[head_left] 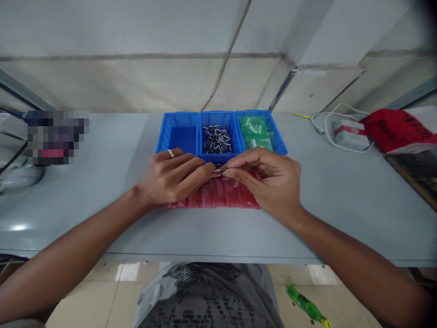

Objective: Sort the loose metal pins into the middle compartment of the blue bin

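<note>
Small metal pins (pixel 217 171) show between my two hands, just in front of the blue bins. My left hand (pixel 179 176), with a ring on one finger, has its fingers closed around their left end, over a row of red plastic packets (pixel 218 193). My right hand (pixel 269 177) pinches at the right end with thumb and index finger. Behind the hands stand three joined blue bins: the left one (pixel 180 136) shows a bare floor, the middle one holds many metal pins (pixel 217 139), and the right one holds green bags (pixel 254 130).
On the grey table (pixel 211 232), a small white and red box (pixel 351 134), a white cable (pixel 327 130) and a red bag (pixel 392 130) lie at the right. A grey mouse (pixel 23 176) sits far left. A green bottle (pixel 307 306) is on the floor.
</note>
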